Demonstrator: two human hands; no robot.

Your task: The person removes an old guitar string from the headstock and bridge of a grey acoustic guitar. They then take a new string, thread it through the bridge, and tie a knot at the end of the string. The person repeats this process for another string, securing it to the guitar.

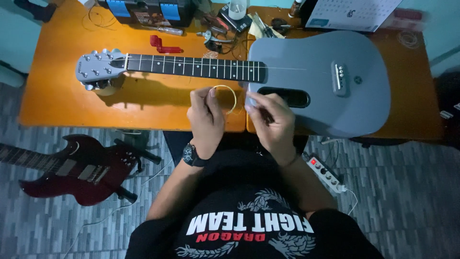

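Brass-coloured coiled string (225, 98) sat pinched between my left hand (206, 120) and right hand (270, 125), both closed narrowly on it, held just above the near edge of the orange table (143, 103) and just near of the grey guitar (316, 79). I judged the restringing barely begun: I could make out only one thin string running along the neck (191, 66) to the bridge (339, 76), and the coil was not yet unwound. Whether other strings were fitted was too fine to tell; the clutter at the far edge was dim, and my fingertips hid the coil's ends.
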